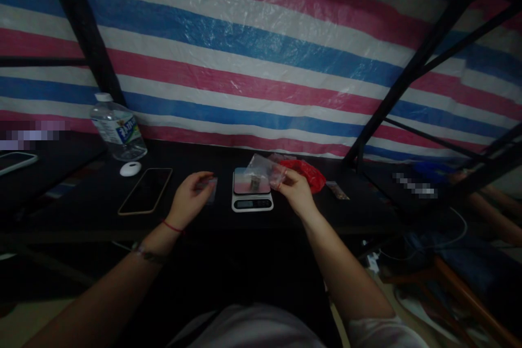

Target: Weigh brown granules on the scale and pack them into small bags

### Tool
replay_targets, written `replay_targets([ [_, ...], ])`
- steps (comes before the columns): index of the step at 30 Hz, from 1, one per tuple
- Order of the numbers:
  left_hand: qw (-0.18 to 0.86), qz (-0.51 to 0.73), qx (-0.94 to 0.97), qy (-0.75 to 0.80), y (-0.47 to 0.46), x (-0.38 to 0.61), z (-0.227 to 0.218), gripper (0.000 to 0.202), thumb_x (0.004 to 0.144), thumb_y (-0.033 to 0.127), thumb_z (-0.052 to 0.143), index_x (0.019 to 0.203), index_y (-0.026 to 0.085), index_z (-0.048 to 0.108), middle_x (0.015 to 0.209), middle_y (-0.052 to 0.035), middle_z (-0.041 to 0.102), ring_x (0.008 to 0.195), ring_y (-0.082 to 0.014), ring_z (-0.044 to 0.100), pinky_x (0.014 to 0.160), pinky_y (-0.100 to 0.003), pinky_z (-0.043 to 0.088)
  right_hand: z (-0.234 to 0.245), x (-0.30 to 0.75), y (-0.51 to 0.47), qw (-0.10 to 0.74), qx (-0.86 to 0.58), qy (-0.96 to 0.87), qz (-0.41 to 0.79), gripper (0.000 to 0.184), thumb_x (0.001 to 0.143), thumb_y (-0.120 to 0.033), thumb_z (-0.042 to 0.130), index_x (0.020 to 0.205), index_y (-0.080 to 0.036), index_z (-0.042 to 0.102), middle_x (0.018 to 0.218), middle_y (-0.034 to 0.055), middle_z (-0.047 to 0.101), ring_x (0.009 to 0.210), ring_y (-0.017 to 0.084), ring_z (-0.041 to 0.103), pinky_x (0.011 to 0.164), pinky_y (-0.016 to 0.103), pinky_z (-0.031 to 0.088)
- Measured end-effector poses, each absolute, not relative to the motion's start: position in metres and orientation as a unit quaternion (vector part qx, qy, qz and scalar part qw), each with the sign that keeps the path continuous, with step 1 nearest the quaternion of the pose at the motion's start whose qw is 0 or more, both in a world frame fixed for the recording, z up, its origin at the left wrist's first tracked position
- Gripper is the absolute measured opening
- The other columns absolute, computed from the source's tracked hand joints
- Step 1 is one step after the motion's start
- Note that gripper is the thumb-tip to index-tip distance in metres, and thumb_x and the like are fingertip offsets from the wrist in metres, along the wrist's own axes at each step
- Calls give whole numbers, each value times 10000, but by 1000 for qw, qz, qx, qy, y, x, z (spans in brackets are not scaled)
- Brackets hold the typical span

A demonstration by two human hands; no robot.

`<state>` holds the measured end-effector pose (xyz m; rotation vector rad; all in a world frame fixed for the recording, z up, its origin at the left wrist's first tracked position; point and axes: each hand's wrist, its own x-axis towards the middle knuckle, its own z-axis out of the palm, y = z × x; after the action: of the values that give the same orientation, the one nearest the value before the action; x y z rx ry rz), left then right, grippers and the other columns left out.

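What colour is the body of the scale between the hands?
The scale's body is white, seen best in the head view.

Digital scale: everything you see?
White-bodied digital scale with a shiny pink-and-blue platform and a dark front panel; its small display is illegible. It sits flat on the black table between left hand and right hand. A clear bag and a small dark item overlap the platform; contact is unclear.

Makeshift workspace: striped plastic sheeting (244, 73), dark frame (387, 106), black table (191, 157).
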<state>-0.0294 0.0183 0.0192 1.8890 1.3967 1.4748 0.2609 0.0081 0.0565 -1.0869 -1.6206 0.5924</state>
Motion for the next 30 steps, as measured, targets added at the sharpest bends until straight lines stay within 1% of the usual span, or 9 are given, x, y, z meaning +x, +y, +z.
replay_targets([
  [3, 27, 448, 779, 438, -2, -18, 31, 453, 767, 446, 613, 1127, 171, 601, 1154, -112, 624, 1106, -280, 553, 982, -461, 420, 52, 246, 0, 463, -446, -734, 219, 437, 695, -311, 764, 1106, -182, 692, 957, 78, 682, 863, 203, 630, 789, 324, 494],
  [6, -29, 351, 862, 364, -21, -3, 36, 644, 702, 479, 676, 1250, 177, 525, 1267, -124, 576, 1196, -308, 491, 1069, -503, 314, 44, 218, -16, 379, -411, -802, 214, 336, 677, -295, 787, 984, -175, 725, 913, 65, 676, 843, 186, 625, 772, 289, 477],
  [11, 10, 262, 900, 347, -29, 8, 31, 600, 685, 348, 679, 1238, 182, 515, 1162, -100, 638, 1099, -263, 573, 1113, -494, 253, 32, 187, -36, 302, -411, -834, 209, 187, 720, -228, 736, 895, -169, 710, 864, 38, 689, 794, 168, 622, 729, 259, 449],
  [14, 53, 248, 909, 329, -27, 6, 29, 624, 664, 386, 705, 1224, 186, 517, 1146, -97, 644, 1076, -268, 589, 1064, -476, 339, 29, 185, -38, 283, -423, -834, 213, 182, 731, -218, 715, 904, -164, 698, 857, 37, 695, 777, 166, 621, 695, 251, 435],
  [16, 78, 245, 910, 325, -25, 5, 30, 557, 682, 393, 699, 1176, 187, 542, 1121, -97, 650, 1047, -266, 601, 974, -440, 428, 31, 187, -37, 269, -412, -841, 223, 135, 769, -200, 670, 898, -173, 695, 889, 39, 700, 803, 163, 624, 709, 247, 431],
  [18, 94, 250, 904, 332, -23, 3, 31, 448, 718, 370, 673, 1111, 183, 567, 1069, -92, 658, 994, -252, 616, 882, -397, 479, 36, 193, -34, 271, -404, -842, 233, 119, 838, -177, 578, 866, -180, 694, 898, 36, 701, 821, 151, 623, 744, 246, 429],
  [20, 95, 267, 895, 345, -19, 0, 30, 411, 743, 370, 652, 1097, 177, 569, 1051, -94, 657, 970, -245, 621, 857, -384, 491, 45, 205, -27, 308, -424, -820, 229, 202, 890, -179, 494, 830, -176, 687, 864, 36, 693, 815, 145, 616, 758, 249, 430],
  [24, 63, 309, 864, 392, -8, -7, 23, 482, 770, 435, 621, 1155, 155, 551, 1115, -117, 642, 1026, -264, 609, 911, -406, 478, 60, 242, -7, 401, -488, -747, 208, 228, 897, -242, 464, 827, -173, 670, 816, 27, 670, 778, 151, 604, 723, 253, 441],
  [30, 30, 302, 825, 477, 10, -16, 5, 605, 754, 556, 610, 1203, 152, 563, 1206, -149, 622, 1118, -311, 576, 978, -454, 440, 57, 274, 11, 392, -515, -732, 214, 226, 865, -276, 468, 799, -185, 665, 777, 13, 668, 732, 153, 606, 691, 257, 457],
])
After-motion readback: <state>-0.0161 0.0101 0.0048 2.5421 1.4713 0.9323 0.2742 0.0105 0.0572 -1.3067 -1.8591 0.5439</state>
